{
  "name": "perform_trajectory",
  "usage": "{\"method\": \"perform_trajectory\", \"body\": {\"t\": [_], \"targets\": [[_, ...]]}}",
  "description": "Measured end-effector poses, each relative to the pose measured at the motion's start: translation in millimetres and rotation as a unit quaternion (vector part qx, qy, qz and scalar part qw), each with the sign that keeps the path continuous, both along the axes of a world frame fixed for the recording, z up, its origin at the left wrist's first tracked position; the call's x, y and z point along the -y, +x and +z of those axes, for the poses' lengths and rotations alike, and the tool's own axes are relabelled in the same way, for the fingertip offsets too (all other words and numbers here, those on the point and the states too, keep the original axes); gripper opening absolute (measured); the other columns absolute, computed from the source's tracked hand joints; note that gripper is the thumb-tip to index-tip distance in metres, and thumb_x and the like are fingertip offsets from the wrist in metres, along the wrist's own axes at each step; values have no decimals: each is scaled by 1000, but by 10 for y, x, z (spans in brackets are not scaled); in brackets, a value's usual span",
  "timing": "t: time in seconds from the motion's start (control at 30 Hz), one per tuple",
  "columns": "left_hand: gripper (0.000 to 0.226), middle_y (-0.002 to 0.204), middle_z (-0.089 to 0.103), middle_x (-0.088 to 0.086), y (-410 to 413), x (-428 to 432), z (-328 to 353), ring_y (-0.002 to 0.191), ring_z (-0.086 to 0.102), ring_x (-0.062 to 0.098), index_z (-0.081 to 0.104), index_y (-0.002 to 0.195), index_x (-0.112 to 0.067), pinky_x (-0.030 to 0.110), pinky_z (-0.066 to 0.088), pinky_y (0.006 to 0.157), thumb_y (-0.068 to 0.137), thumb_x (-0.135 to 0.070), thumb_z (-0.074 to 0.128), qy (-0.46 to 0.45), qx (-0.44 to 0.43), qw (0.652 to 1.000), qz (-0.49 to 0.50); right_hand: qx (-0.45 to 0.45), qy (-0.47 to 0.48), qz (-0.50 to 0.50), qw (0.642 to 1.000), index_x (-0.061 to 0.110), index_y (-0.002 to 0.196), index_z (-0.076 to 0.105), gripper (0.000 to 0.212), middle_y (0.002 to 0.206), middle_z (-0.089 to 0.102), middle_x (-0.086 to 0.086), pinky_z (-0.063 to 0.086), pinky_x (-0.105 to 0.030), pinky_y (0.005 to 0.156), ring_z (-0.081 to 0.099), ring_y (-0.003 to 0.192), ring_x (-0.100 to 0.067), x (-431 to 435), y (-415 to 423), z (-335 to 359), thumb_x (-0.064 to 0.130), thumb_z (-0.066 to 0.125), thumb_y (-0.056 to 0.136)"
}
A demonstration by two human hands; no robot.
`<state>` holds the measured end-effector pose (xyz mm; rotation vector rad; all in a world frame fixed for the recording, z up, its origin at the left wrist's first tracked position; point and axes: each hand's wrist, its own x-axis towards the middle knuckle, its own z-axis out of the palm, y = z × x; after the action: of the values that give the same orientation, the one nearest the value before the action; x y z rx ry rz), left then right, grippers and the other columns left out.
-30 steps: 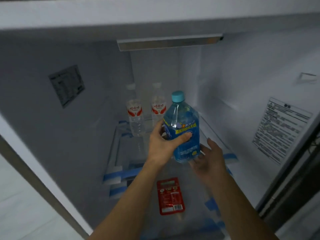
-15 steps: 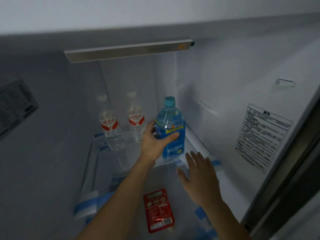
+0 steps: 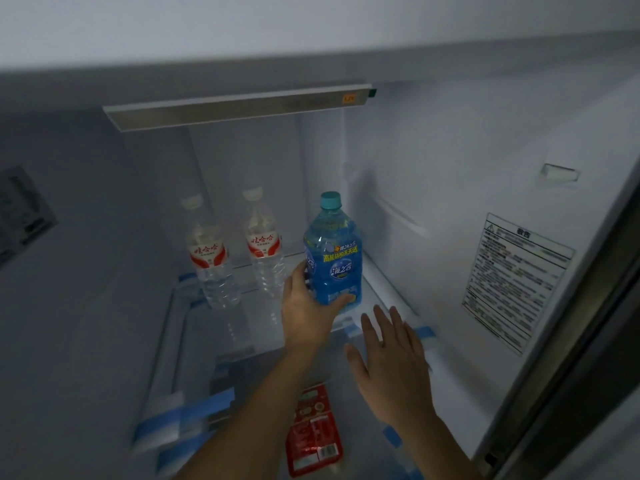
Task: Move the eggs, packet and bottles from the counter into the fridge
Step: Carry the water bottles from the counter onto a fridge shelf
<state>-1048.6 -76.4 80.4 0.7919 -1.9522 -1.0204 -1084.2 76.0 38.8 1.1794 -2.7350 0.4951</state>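
The blue bottle [image 3: 333, 258] stands upright on the glass shelf [image 3: 221, 327] inside the fridge [image 3: 450, 161], at the shelf's right side, near the right inner wall. Its long axis is vertical; the teal cap [image 3: 330, 200] points up and the printed label faces the camera.

The left hand [image 3: 304, 313] has its grip closed around the lower body of the blue bottle, thumb across the front near the base and fingers wrapped behind on the left side. The right hand [image 3: 391, 355] is flat and spread, palm down, holding nothing; it hovers just in front of and to the right of the bottle, apart from it.

Two clear water bottles with red labels stand upright farther left on the same shelf: the left clear bottle [image 3: 209, 258] and the right clear bottle [image 3: 265, 247], side by side and apart from the blue bottle. Their caps point up.

The red packet [image 3: 313, 431] lies flat on a lower level below the glass shelf, long axis running roughly front to back. Whether the blue bottle's base rests fully on the shelf is uncertain, since the hand covers it.

A warning sticker [image 3: 516, 278] is fixed to the right inner wall.
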Motion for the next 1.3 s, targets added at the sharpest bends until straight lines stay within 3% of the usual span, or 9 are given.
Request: {"method": "perform_trajectory", "body": {"t": [0.2,0.5,0.57,0.67,0.73,0.83,0.97,1.07,1.3], "targets": [[80,127,64,-3,-160,130,77,107,62,11,50,135,-18,37,57,94,67,-28,90,28,4,1000,7,8,12,-18,1000,16,148,48,79,156,43,-9,29,-51,118,35,147,-32,6,-5,-10,65,8,100],[85,125,64,7,-351,338,56,111,64,23,44,143,-15,43,56,95,72,-28,88,29,30,999,-11,0,5,-21,1000,17,148,48,76,154,46,-8,30,-49,120,39,146,-30,14,-2,-30,64,11,101],[83,127,63,2,-291,302,74,113,63,20,42,144,-13,32,55,93,75,-24,86,36,30,998,-29,-1,2,-20,1000,16,148,48,77,154,46,-8,31,-50,119,39,145,-30,10,11,-10,64,9,101],[81,118,53,-18,-71,168,102,107,53,2,37,146,-11,5,42,81,78,-16,83,44,17,997,-66,-4,-5,-23,1000,15,146,51,72,152,49,-9,32,-50,118,42,143,-31,9,44,19,60,17,100],[84,134,51,-12,148,94,78,118,46,3,33,149,-14,12,39,95,80,-18,81,25,28,995,-93,-7,-7,-27,1000,15,143,54,70,149,52,-10,35,-51,116,45,141,-32,1,67,47,58,21,99],[75,146,47,-2,556,21,19,130,43,8,37,149,-21,21,32,107,85,-31,75,-84,91,984,-126,-19,-5,-24,1000,13,135,62,76,140,61,-13,42,-53,110,55,132,-34,-38,111,93,58,11,101],[69,147,48,-4,1088,-98,-70,134,44,13,39,148,-30,30,35,114,87,-45,66,-191,155,955,-167,-36,14,-21,999,17,129,67,63,135,65,-9,47,-57,105,59,127,-34,-153,352,170,55,32,93],[70,146,50,-5,1387,-275,-109,132,44,12,43,146,-29,35,37,114,83,-55,56,-215,156,943,-202,-54,7,-7,999,16,131,65,63,137,63,-10,48,-57,104,58,128,-34,-301,644,262,55,39,88],[61,135,61,5,1548,-875,-191,125,55,20,57,136,-15,43,48,105,81,-40,66,-295,85,911,-274,-135,-39,-36,989,13,135,61,61,143,57,-14,41,-58,110,50,136,-35,-1111,1265,445,46,56,84]]}}
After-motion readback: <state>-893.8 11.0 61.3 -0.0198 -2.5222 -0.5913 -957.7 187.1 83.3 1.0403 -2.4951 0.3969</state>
